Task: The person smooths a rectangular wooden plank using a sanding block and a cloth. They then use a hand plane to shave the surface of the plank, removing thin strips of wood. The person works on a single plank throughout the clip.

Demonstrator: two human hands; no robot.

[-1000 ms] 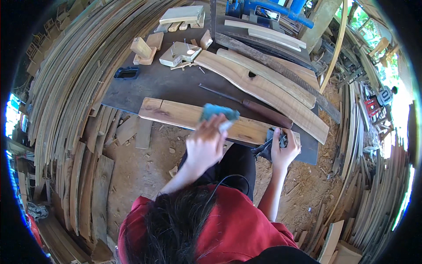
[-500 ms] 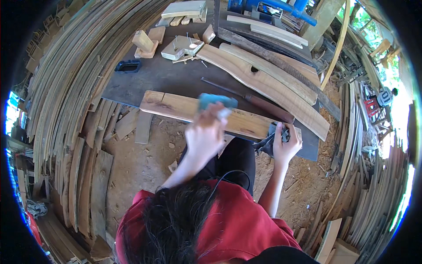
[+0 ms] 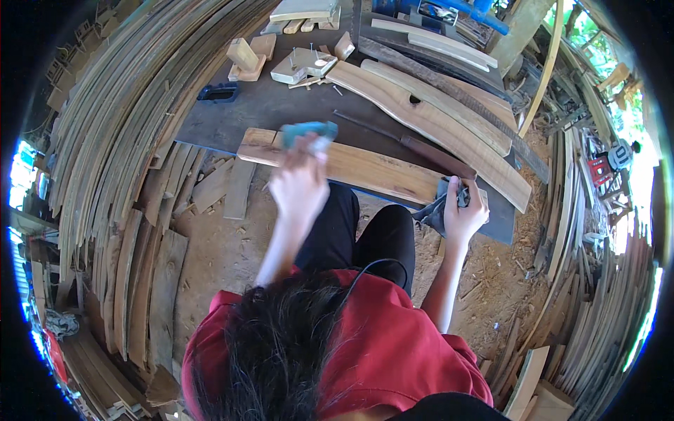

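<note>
A long wooden bar [image 3: 382, 174] lies across the near edge of the dark workbench, in front of my knees. My left hand [image 3: 298, 193] is closed on a teal block-shaped thing [image 3: 309, 130], pressed over the bar's left part; motion blurs it, so its exact kind is unclear. At the bar's right end my right hand [image 3: 465, 216] is closed around a dark grey cloth [image 3: 434, 215] wrapped over the wood. Just beyond the bar lies a long, thin metal tool with a brown handle [image 3: 437, 156].
Behind the bar lie a long curved board [image 3: 428, 130] with a dark hole and a wooden block [image 3: 303, 65] with upright nails. A dark blue tray-like piece [image 3: 218, 92] sits at the bench's left. Stacked planks [image 3: 133, 140] flank the left side; wood scraps litter the dirt floor.
My left hand has slid left along the bar with the teal block. The right hand keeps its hold on the cloth at the bar's right end. The whole view has shifted slightly.
</note>
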